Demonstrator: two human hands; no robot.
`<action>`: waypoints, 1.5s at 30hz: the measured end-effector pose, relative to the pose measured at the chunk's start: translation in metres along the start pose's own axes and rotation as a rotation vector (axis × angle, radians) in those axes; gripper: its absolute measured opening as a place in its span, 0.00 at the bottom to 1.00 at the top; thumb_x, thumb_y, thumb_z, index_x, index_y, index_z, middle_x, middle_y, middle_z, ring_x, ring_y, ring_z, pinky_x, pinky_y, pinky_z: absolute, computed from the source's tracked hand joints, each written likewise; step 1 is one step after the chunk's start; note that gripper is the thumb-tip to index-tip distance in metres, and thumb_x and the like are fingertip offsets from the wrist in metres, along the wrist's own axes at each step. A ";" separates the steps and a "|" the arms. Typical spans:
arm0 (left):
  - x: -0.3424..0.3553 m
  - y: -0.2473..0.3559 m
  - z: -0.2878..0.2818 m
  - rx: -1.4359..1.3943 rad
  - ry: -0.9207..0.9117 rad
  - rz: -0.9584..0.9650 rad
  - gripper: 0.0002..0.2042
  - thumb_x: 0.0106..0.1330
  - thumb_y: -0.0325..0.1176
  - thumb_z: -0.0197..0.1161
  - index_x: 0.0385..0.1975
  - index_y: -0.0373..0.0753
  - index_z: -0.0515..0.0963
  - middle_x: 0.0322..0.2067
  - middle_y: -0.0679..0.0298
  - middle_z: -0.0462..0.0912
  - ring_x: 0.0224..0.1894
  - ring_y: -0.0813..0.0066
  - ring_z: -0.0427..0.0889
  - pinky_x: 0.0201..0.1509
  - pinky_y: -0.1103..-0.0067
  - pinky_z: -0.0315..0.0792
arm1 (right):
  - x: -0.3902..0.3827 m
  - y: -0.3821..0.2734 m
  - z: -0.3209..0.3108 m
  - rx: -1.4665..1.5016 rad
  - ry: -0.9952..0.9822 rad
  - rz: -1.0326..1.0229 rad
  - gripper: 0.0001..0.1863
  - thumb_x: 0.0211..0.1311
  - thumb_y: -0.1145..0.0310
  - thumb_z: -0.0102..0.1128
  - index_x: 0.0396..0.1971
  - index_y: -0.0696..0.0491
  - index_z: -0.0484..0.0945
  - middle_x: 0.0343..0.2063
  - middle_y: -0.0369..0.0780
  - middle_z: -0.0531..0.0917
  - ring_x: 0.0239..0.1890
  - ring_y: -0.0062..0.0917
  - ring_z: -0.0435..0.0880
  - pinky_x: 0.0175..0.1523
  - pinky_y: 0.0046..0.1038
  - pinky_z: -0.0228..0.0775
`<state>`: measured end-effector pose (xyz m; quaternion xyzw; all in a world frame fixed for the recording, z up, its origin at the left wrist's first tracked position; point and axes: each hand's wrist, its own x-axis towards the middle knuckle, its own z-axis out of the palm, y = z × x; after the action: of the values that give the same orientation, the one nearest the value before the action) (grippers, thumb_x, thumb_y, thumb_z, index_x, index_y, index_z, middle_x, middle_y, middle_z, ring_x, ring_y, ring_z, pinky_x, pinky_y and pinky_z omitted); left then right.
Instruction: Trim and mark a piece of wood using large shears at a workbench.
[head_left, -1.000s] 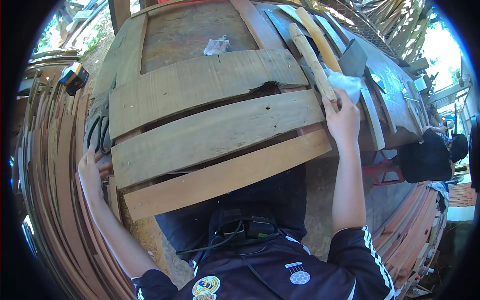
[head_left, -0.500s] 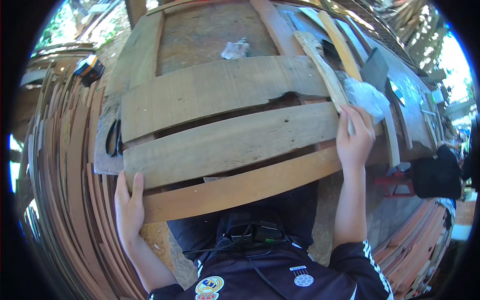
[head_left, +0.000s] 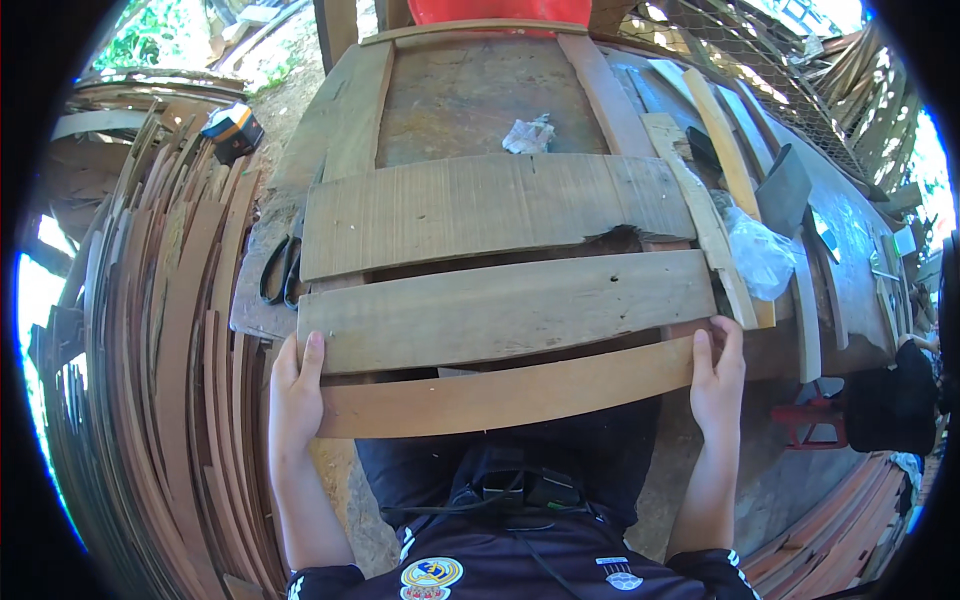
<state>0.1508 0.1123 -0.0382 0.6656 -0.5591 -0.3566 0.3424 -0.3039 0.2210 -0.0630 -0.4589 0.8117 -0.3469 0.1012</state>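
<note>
A narrow brown wooden board [head_left: 505, 397] lies nearest me, beside a wider weathered board [head_left: 510, 308] with small dark holes. Beyond them lies a broad board [head_left: 490, 210] with a broken notch in its near edge. My left hand [head_left: 297, 390] is closed at the left ends of the two nearer boards, its thumb on the weathered one's corner. At the opposite end, my right hand [head_left: 718, 382] is closed at the narrow board's tip, with its index finger by the weathered board's corner. A pale rough wooden strip [head_left: 700, 215] lies just past that hand.
Black-handled scissors [head_left: 283, 268] lie on the left of the table. A clear plastic bag [head_left: 760, 255] and more wood strips are at right, crumpled plastic [head_left: 529, 133] farther back. Stacked planks [head_left: 170, 330] fill the left side. A red stool [head_left: 808, 420] and a person's dark clothing [head_left: 885, 400] are at right.
My right hand has left the pale strip and come nearer, down to the boards' right ends. My left hand stays at their left ends. The view has shifted, showing a red object at the back.
</note>
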 end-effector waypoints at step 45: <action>0.063 -0.015 0.055 0.694 0.510 0.803 0.38 0.59 0.38 0.71 0.69 0.31 0.64 0.71 0.38 0.60 0.71 0.34 0.60 0.73 0.47 0.57 | -0.034 -0.214 0.000 1.034 -0.544 -0.063 0.52 0.62 0.63 0.65 0.77 0.57 0.39 0.54 0.53 0.79 0.35 0.27 0.87 0.26 0.21 0.77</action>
<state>0.1186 0.0487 -0.0855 0.5396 -0.7514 0.1764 0.3363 -0.1405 0.1760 0.0724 -0.4465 0.4678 -0.5704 0.5065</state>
